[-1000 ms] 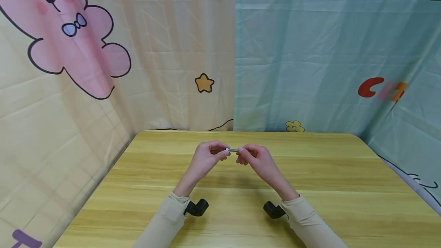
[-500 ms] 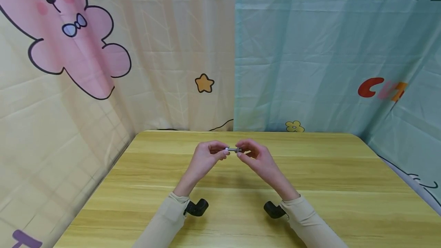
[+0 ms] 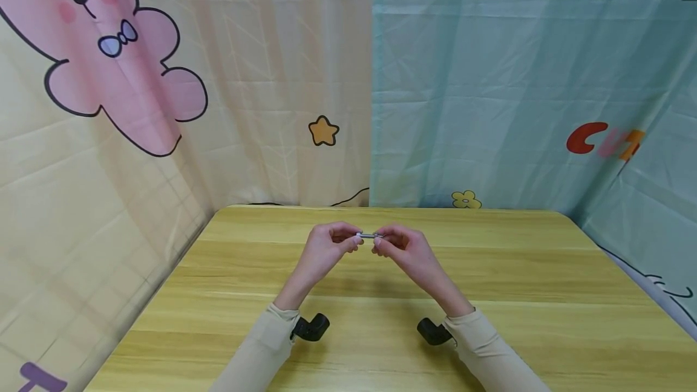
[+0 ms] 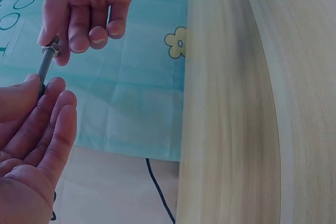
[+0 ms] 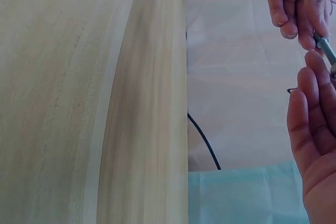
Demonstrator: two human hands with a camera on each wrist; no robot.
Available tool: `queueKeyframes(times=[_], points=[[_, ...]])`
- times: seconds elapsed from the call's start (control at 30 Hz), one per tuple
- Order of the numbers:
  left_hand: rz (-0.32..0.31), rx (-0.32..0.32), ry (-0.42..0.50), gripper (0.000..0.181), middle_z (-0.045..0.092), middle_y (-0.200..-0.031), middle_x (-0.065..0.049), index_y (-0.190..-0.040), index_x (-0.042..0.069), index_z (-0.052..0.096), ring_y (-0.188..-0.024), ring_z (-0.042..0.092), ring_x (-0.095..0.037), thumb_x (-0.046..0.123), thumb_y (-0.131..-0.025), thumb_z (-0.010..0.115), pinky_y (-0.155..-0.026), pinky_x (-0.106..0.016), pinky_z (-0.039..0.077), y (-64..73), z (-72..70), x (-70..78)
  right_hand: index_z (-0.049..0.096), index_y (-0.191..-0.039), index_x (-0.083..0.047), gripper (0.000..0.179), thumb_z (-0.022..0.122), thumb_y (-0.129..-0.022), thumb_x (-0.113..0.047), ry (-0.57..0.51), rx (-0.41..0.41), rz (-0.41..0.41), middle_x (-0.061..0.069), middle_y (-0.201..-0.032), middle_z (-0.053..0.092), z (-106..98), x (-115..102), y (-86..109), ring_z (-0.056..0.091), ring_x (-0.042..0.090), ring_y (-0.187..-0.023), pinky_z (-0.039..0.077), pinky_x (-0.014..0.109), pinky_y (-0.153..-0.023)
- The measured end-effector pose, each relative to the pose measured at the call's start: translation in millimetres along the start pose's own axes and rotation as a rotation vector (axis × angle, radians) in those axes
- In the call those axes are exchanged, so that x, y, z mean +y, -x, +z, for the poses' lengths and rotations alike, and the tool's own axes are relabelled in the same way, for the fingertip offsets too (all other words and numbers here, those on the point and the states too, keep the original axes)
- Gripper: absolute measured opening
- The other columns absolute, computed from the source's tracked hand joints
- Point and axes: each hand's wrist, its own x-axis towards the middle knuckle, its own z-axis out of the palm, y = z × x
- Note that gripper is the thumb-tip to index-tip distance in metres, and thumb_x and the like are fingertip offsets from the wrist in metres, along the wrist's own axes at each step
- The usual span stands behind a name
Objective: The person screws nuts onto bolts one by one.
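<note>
Between my two hands, above the table, lies a small metal bolt (image 3: 367,236), roughly level in the head view. My left hand (image 3: 328,250) pinches one end of it between thumb and fingers, hiding that end. A nut (image 4: 51,50) sits on the threaded shaft (image 4: 44,69), close to the far end in the left wrist view. Thumb and index finger of my right hand (image 3: 404,248) pinch at this nut, partly covering it. In the right wrist view the bolt (image 5: 326,50) shows only at the right edge.
Beneath the hands spreads a wood-grain table (image 3: 376,331). Printed curtains, a beige one (image 3: 261,107) and a blue-green one (image 3: 490,95), hang behind it. Black wrist mounts (image 3: 312,328) stick out from both sleeves.
My right fingers spread apart half a second ago, baring the nut, and now have closed on it again. The left hand stays still with the bolt.
</note>
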Motion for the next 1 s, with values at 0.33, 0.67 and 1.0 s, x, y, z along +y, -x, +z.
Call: queueKeyframes(times=[0.33,0.67,1.0], points=[[0.011,0.000,0.016,0.011,0.073,-0.089,-0.009,-0.100,0.003,0.074,-0.073,0.066,-0.016,0.007,-0.089,0.073,-0.070,-0.031,0.055,-0.7,1.9,1.1,0.068,-0.107,-0.001,0.018,0.061,-0.099,-0.015,0.076,0.048,0.010,0.015,-0.097,0.069,1,-3,-0.2,0.062,0.027,-0.088,0.054,0.045,-0.079],[-0.005,-0.002,0.010,0.010,0.072,-0.090,-0.016,-0.100,-0.002,0.073,-0.074,0.067,-0.017,0.001,-0.090,0.070,-0.071,-0.033,0.056,2.9,0.9,13.4,0.062,-0.112,-0.001,0.022,0.068,-0.090,0.001,0.096,0.061,-0.155,0.014,-0.103,0.065,1,1,-1.8,0.060,0.027,-0.093,0.053,0.042,-0.080],[-0.011,-0.017,0.017,0.012,0.071,-0.093,-0.022,-0.101,-0.005,0.071,-0.083,0.067,-0.040,-0.001,-0.090,0.068,-0.072,-0.033,0.056,5.2,0.1,20.4,0.068,-0.106,-0.010,0.016,0.071,-0.093,-0.018,0.052,0.057,-0.107,0.004,-0.098,0.067,0,38,-10.9,0.063,0.020,-0.089,0.054,0.034,-0.080]])
